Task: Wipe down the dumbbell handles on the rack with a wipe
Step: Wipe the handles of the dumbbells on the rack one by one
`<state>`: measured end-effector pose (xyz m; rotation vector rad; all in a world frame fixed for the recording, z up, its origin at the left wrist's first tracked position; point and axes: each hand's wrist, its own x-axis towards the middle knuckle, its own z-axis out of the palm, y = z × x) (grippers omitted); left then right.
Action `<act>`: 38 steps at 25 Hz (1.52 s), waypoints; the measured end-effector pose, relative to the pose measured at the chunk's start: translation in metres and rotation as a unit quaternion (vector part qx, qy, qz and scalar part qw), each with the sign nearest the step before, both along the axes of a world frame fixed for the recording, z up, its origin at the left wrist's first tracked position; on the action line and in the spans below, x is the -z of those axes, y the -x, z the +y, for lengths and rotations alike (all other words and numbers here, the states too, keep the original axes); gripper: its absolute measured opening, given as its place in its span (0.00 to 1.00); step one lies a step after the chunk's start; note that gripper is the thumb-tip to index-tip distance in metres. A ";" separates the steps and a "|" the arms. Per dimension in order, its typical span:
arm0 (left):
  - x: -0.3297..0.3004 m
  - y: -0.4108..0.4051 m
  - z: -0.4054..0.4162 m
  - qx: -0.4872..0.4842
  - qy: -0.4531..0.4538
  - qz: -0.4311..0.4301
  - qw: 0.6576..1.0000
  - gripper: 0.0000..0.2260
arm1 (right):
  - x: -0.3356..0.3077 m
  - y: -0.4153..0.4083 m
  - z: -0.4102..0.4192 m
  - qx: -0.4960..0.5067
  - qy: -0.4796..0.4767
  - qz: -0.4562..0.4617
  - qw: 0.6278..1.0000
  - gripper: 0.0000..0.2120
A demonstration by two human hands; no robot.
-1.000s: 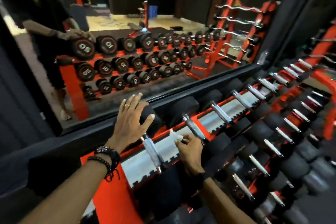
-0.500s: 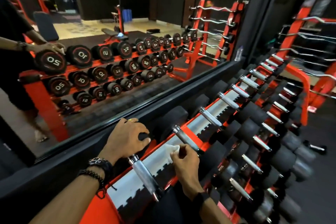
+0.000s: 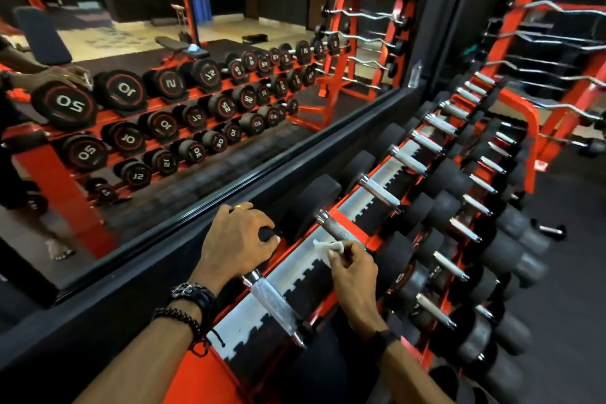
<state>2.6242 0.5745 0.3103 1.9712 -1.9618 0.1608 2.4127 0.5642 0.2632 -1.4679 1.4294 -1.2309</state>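
Head view: looking down and forward along a red dumbbell rack (image 3: pixel 183 377) standing against a wall mirror (image 3: pixel 196 92).
Left hand (image 3: pixel 234 244): resting on the black rear head of the nearest top-row dumbbell (image 3: pixel 265 234), fingers curling over it; beaded bracelets and a dark band are sitting on the wrist.
Left grip: holding the dumbbell head, fingers wrapping its upper edge.
Right hand (image 3: pixel 355 275): reaching to the second top-row dumbbell, knuckles facing up.
Right grip: narrow pinch, thumb and fingertips holding the wipe (image 3: pixel 326 246).
Wipe: white, crumpled, lying just below the near end of the second handle (image 3: pixel 339 229); contact with the metal cannot be told.
Nearest handle (image 3: pixel 273 305): knurled steel, lying between the two forearms, uncovered.
Remaining handles: running in a row up and to the right along the top tier, with lower tiers showing further dumbbells to the right.
Mirror: reflecting numbered dumbbell heads and a hand on one of them.
Background right: red rack (image 3: pixel 524 43) carrying curl bars.
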 end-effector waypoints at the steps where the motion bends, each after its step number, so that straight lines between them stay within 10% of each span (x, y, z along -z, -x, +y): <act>1: -0.003 0.001 0.001 0.001 0.003 -0.003 1.000 0.15 | -0.002 -0.001 0.000 0.000 0.005 -0.002 1.000 0.08; 20: -0.023 0.010 0.020 0.011 0.016 0.044 0.999 0.14 | 0.003 -0.008 -0.040 0.064 -0.029 -0.035 0.997 0.06; 23: -0.024 0.009 0.019 0.017 0.024 0.046 0.999 0.14 | -0.017 -0.004 -0.072 0.147 0.028 0.086 0.985 0.08; 26: -0.019 0.008 0.016 0.014 0.014 0.049 0.999 0.14 | -0.020 -0.016 -0.078 0.011 0.002 0.204 0.979 0.05; 29: -0.013 0.005 0.012 0.010 0.019 0.037 0.999 0.15 | 0.018 -0.040 -0.078 -0.150 -0.049 0.459 0.874 0.33; 34: -0.013 0.006 0.010 0.007 0.018 0.022 1.000 0.15 | -0.010 -0.044 -0.104 -0.113 -0.139 0.385 0.905 0.27; 38: -0.007 0.005 0.004 0.003 0.014 0.008 1.000 0.16 | 0.019 -0.051 -0.071 -0.128 -0.074 0.524 0.839 0.45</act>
